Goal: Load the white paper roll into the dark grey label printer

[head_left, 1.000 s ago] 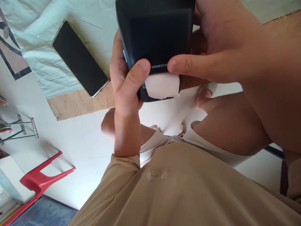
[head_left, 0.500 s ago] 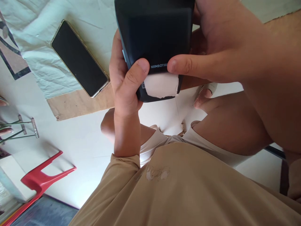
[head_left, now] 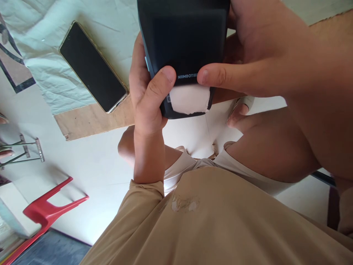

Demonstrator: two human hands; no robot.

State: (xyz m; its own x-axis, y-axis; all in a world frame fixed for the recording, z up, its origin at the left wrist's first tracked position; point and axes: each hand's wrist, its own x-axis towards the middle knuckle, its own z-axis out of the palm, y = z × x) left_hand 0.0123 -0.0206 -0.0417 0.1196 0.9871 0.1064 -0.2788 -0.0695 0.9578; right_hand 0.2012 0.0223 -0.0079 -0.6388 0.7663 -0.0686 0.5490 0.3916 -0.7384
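Between my two hands is a black handheld label printer (head_left: 187, 44) marked NIIMBOT, its upper end cut off by the top of the view. A torn-edged white paper patch (head_left: 190, 99) covers its lower face. My left hand (head_left: 150, 88) wraps round the printer's left side, thumb resting on the front beside the lettering. On the other side my right hand (head_left: 248, 62) is closed on it, with the thumb laid across the front at the end of the lettering; its other fingers are mostly hidden behind.
A dark-screened smartphone (head_left: 92, 66) lies on the pale green cloth (head_left: 116, 22) covering a wooden board (head_left: 93, 119). A red plastic chair (head_left: 46, 209) stands on the white floor at lower left. Green metal legs (head_left: 24, 151) and part of another person's foot (head_left: 5, 154) show at far left.
The printer and both hands have shifted very slightly to the right in view. My grip looks the same.
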